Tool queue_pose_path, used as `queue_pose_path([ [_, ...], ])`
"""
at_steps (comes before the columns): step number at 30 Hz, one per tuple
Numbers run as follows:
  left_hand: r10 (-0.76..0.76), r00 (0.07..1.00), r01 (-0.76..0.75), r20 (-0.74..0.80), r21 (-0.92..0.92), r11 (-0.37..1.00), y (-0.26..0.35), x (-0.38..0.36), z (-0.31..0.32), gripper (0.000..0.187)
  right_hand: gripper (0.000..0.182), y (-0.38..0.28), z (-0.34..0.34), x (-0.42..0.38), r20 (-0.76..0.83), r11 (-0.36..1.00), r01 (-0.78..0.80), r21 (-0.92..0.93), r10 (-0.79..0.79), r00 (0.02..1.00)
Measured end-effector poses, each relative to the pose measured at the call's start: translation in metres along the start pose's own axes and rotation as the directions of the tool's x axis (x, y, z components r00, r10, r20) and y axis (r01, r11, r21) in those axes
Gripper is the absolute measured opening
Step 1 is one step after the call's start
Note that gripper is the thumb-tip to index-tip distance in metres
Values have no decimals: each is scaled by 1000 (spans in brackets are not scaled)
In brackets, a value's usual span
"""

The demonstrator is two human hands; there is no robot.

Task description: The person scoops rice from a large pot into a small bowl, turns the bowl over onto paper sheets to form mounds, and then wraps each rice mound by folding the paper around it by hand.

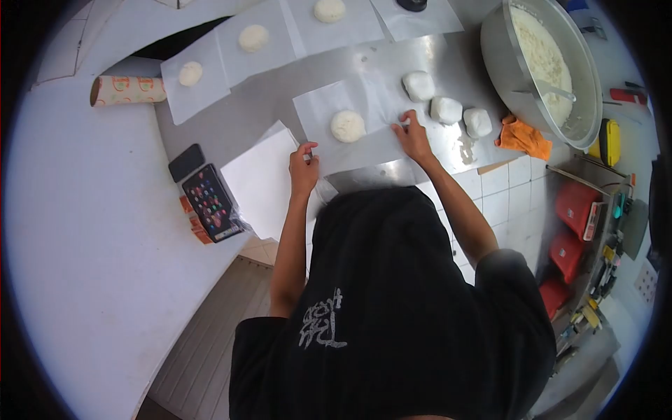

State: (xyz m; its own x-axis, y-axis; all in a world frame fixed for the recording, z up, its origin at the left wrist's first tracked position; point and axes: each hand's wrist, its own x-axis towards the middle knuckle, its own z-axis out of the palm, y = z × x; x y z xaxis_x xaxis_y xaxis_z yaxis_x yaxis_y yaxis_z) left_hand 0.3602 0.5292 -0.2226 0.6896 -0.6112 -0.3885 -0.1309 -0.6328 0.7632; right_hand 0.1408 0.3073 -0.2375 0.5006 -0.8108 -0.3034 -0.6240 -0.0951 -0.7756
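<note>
Where printed in white across the black shirt (392, 301), can make out stylised lettering but cannot read it. Find orange print on the pale roll (126, 91) at the far left end of the metal desk (273, 98), again not legible, and coloured icons on the lit tablet (210, 201) (too small to name a single one).

Have the left hand (304, 171) at the left side of the white sheet (315, 115), with fingers bent and thumb near forefinger; cannot tell whether pinching the paper or only touching it. Have the right hand (415, 138) at the opposite side, with thumb and forefinger slightly parted; cannot tell about a grip there either. See the white ball (348, 126) resting on that sheet, between both hands and apart from all fingers.

Notice bare metal beyond the sheet, reaching to a row of papers (280, 42) with more white rounds (253, 38) on top. To the right, find less room: three white lumps (446, 110) just beside the right hand, then the big metal bowl (500, 52) and, near it at the front edge, the orange cloth (525, 138). To the left, find the loose white paper (259, 182) close by the left hand.
</note>
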Motion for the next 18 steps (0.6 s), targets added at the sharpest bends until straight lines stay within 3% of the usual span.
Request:
queue_pose_path([
  [2,259,962,-267,87,96,959,-15,-16,12,42,34,24,-19,-30,-1,996,-85,0,85,996],
  [4,271,948,-295,165,142,945,-13,-39,7,47,36,34,-37,-56,-11,988,-155,6,155,988],
  [6,281,930,-328,238,189,926,-8,-62,2,51,51,34,-51,-82,-12,978,187,-90,-189,982],
  [7,429,877,-480,216,351,804,-6,-72,2,52,51,20,-60,-93,-12,978,189,-88,-191,982],
  [8,567,794,-590,221,503,631,-3,-77,3,52,59,-2,-70,-102,140,913,321,-250,-294,945],
  [9,569,792,-592,220,504,628,0,-78,5,52,67,-16,-73,-107,301,803,457,-382,-359,884],
  [12,608,742,-664,284,439,605,6,-73,9,44,74,-11,-58,-102,398,723,549,-420,-397,827],
  [13,577,769,-638,274,362,679,7,-66,12,36,75,-10,-55,-97,453,657,612,-440,-426,783],
  [15,548,795,-606,260,284,743,7,-51,18,28,68,-10,-52,-88,444,635,633,-443,-458,770],
  [17,448,893,-446,-39,60,893,9,-30,21,14,51,-10,-48,-68,366,641,687,-343,-582,726],
  [18,450,892,-448,-45,60,892,11,-20,18,14,30,-10,-48,-52,279,673,679,-292,-619,734],
])
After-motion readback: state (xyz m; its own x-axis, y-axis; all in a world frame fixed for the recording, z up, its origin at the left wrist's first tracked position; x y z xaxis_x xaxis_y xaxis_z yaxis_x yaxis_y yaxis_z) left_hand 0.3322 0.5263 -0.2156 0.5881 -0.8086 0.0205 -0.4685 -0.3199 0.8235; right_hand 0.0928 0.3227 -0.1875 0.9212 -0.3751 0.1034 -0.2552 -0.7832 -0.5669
